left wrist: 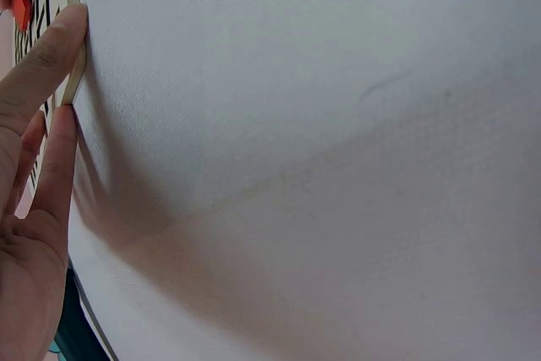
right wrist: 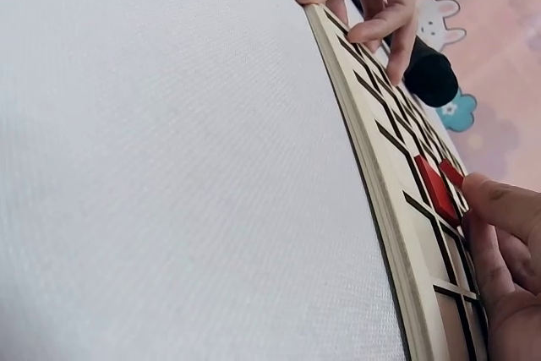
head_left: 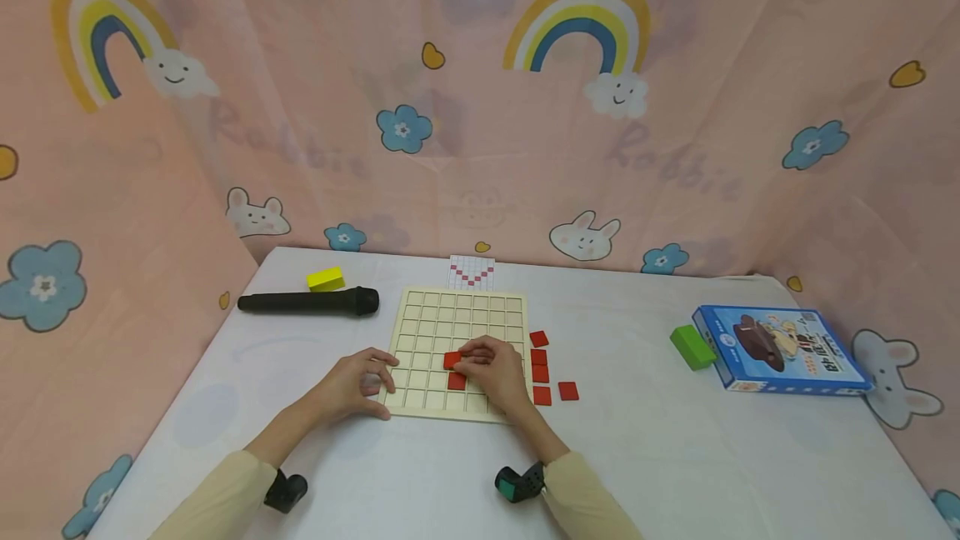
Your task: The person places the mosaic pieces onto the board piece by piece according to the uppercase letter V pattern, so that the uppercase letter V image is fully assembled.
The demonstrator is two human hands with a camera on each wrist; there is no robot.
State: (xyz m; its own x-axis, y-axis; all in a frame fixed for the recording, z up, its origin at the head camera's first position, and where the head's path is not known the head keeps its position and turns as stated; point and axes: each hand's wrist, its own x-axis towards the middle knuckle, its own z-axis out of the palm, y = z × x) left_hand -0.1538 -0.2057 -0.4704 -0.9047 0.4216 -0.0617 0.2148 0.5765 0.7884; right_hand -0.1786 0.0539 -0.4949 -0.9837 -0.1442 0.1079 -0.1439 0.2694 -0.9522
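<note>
A cream grid board [head_left: 427,323] lies on the table, its raised lines marking square cells. My left hand [head_left: 352,386] holds its near left corner, thumb at the front edge and fingers over the left side. Between thumb and fingertips my right hand [head_left: 495,369] pinches a red square tile [head_left: 452,360] over the middle of the board. That tile [right wrist: 451,173] looks tilted in the right wrist view. Just nearer to me, a second red tile [head_left: 457,382] sits on the board. Several loose red tiles [head_left: 540,373] lie along the board's right side.
Behind the board stands a pattern card [head_left: 472,272] with red squares in a V. A black microphone [head_left: 307,302] and a yellow block [head_left: 326,279] lie at the back left. Toward the right are a green block [head_left: 692,347] and a blue box [head_left: 783,350].
</note>
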